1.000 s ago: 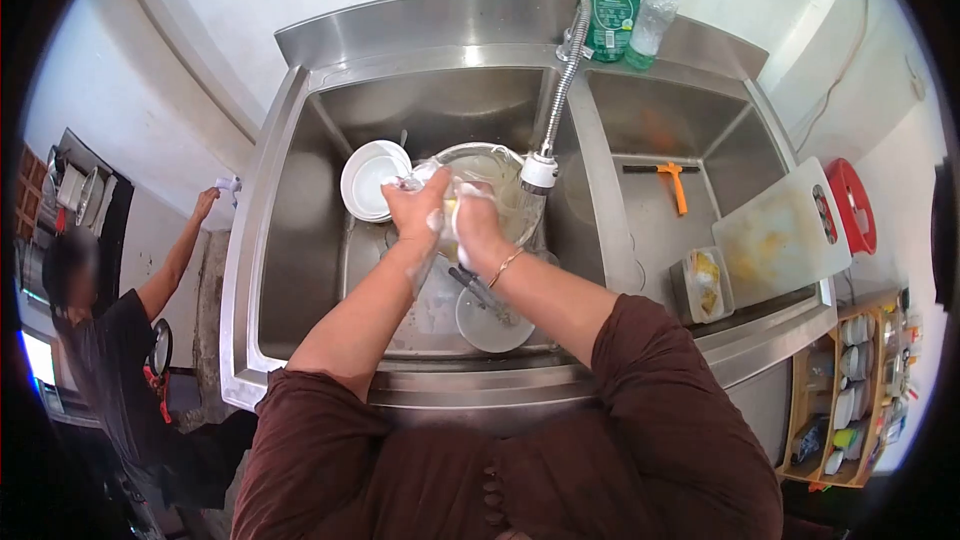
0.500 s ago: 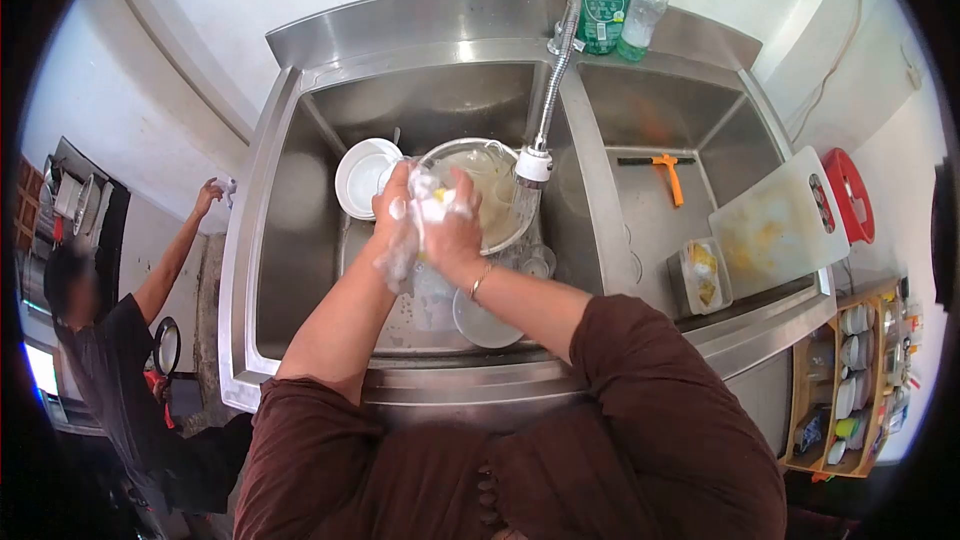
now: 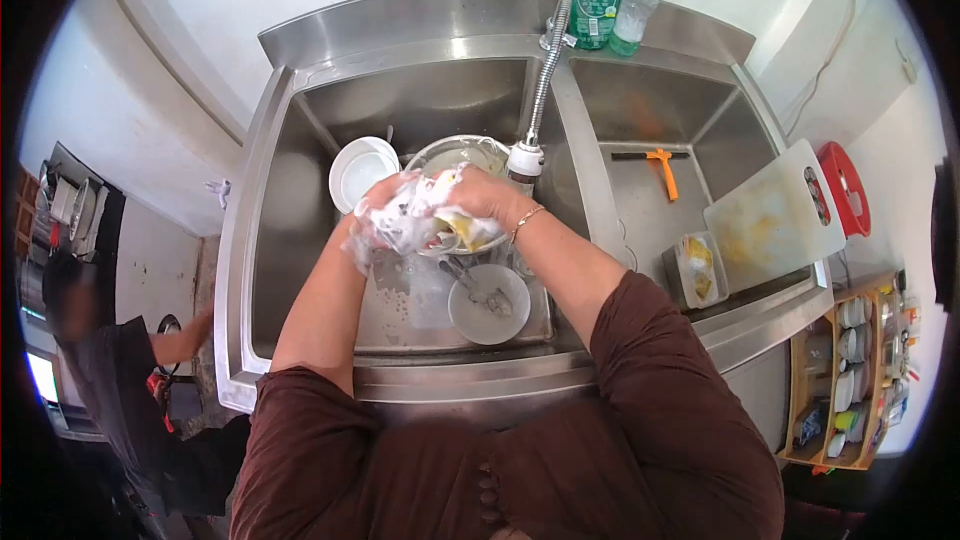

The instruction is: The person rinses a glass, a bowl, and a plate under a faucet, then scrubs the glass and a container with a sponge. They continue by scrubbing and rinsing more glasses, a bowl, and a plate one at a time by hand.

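Evidently, the left hand (image 3: 378, 202) and right hand (image 3: 482, 196) are closed around lathered matter; foam (image 3: 408, 220) covers most of it, and only a yellow patch shows, beside the right palm. What lies beneath cannot be told. Behind both hands sits a basin (image 3: 505, 152), its near side hidden by them. Beyond the left hand, a white bowl (image 3: 362, 172) is partly blocked. Nearer the body than the hands, a bowl (image 3: 489, 304) holds greyish contents, unidentifiable.

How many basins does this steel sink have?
2: the left basin, under the faucet head, and the right basin, where the orange squeegee lies. None seems hidden.
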{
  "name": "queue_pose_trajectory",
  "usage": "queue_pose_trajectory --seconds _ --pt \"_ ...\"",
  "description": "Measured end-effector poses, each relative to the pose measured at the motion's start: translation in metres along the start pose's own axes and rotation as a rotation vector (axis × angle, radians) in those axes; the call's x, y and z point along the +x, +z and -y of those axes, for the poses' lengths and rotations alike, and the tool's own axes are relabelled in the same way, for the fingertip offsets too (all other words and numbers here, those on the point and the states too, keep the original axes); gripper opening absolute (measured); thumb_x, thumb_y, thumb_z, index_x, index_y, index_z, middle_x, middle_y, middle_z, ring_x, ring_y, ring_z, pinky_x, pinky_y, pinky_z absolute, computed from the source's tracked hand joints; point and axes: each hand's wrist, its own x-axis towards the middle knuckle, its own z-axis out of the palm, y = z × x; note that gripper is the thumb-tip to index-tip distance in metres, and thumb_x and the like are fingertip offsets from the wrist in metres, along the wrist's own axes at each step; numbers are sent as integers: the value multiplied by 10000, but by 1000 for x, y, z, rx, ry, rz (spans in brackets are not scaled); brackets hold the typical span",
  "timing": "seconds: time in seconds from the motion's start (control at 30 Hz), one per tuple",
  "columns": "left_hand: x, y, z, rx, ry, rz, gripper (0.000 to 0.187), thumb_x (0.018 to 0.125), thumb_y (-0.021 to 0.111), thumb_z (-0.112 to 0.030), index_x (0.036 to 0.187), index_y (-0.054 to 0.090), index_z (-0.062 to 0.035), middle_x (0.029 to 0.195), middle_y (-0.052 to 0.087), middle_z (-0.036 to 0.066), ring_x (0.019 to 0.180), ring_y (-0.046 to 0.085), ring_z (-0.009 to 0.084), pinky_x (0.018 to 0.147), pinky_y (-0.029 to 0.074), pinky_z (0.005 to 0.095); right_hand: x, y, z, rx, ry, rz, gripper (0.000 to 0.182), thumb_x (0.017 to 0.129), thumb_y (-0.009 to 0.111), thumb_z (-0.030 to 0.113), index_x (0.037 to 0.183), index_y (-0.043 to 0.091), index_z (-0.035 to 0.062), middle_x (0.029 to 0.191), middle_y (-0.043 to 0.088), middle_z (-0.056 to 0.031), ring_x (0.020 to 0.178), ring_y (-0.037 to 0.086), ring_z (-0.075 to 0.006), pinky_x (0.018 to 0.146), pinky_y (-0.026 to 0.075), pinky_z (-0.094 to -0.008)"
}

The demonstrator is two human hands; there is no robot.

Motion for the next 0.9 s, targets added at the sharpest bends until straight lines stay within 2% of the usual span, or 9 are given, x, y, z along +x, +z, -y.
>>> queue_pose_trajectory --seconds 0.07,0.2,0.3,0.37,0.47,0.53,0.8,0.87,0.9 --pt "-1 -13 -4 -50 33 85 447 825 534 -358 1098 525 -4 1009 602 168 857 614 327 714 528 481 12 11 -25 -453 -143 -134 340 735 605 379 915 668 97 880 648 -150 764 624 -271 703 459 -371" --pt "19 -29 5 181 317 -64 330 850 529 -264 1063 545 -13 909 633 131 782 633 243 675 540 376 0 48 35 151 368 -511 292 718 576 307 854 647 59 856 628 -197 778 607 -332 734 463 -399" --pt "11 -18 12 146 278 -143 239 802 605 -273 872 597 -45 779 630 62 662 605 163 581 515 316 -5 92 15 91 24 -540 267 734 544 239 865 618 18 833 617 -209 783 593 -368 730 470 -400" --pt "28 -58 13 395 119 -229 231 797 605 -279 849 599 -54 754 625 55 637 600 162 544 504 313 -14 100 6 -613 -284 -132 253 683 605 116 879 554 -36 872 592 -229 808 598 -301 668 474 -364" --pt "15 -34 11 642 -168 -354 216 785 600 -291 825 602 -79 682 603 35 580 587 158 448 467 299 -35 94 20 -359 45 -106 208 663 581 98 833 573 -21 888 585 -237 801 589 -337 670 474 -392" --pt "22 -45 6 445 -269 -192 171 845 533 -212 883 587 -54 833 617 41 721 605 148 645 495 291 -37 77 43 -530 27 -56 189 667 568 101 814 580 -17 869 593 -226 782 594 -336 664 477 -395" --pt "3 67 27 1092 595 160 311 784 592 -111 1084 578 -30 989 626 77 861 595 135 757 488 269 -81 -19 112 -785 -128 -33 180 670 549 176 745 605 22 715 594 -161 681 585 -328 613 472 -406" --pt "9 108 26 489 31 -197 318 855 545 -235 1060 564 7 931 634 118 735 627 183 631 529 282 -108 -54 128 -808 -151 18 207 673 555 231 744 608 43 723 592 -144 681 577 -312 605 461 -398" --pt "5 127 32 396 86 -48 329 860 536 -257 1049 564 10 902 633 123 704 630 192 604 536 288 -122 -70 127 -805 -236 22 220 682 554 257 739 607 52 720 591 -137 674 574 -303 599 455 -388"
